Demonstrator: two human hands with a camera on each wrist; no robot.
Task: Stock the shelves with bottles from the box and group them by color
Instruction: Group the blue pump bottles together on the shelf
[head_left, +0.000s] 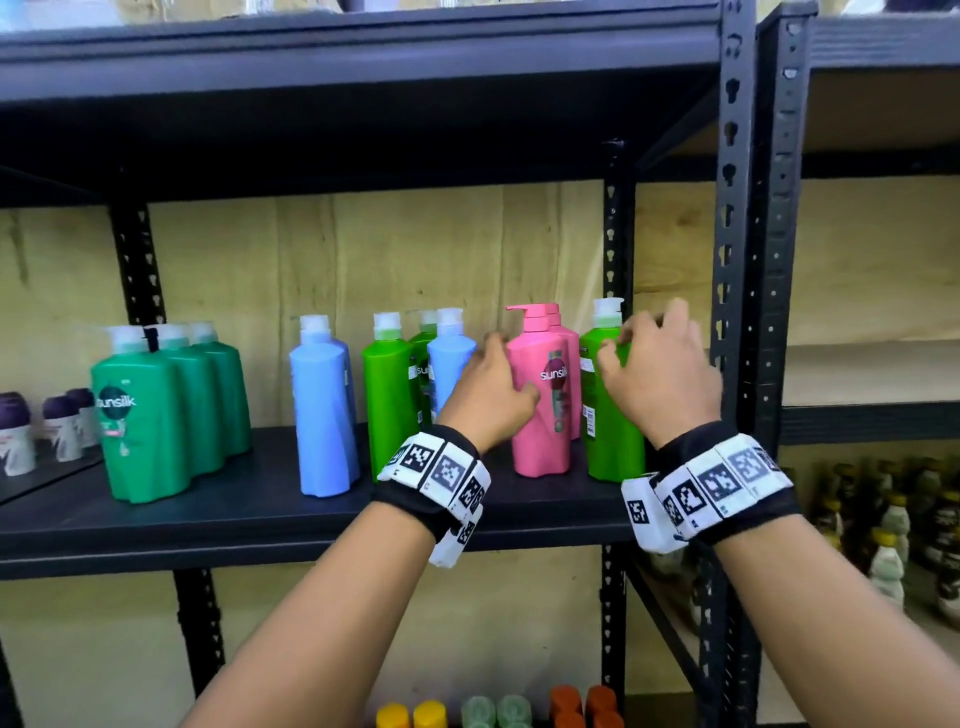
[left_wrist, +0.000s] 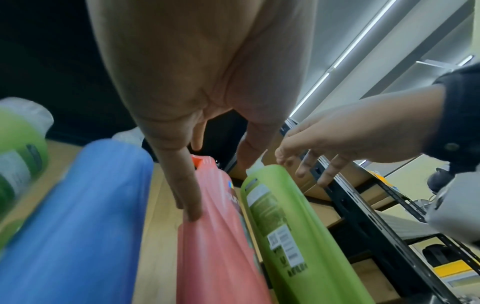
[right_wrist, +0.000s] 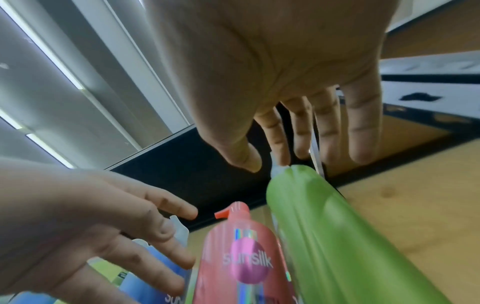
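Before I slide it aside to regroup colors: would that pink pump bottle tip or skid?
The pink bottle is tall on a narrow base, so a high push probably tips it. Its smooth plastic likely skids on the dark shelf. Neighbors stand close; it may knock the light green bottle.

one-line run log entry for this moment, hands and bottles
left hand: open, touching pink bottle | right hand: open, at light green bottle | colors on shelf: still mixed
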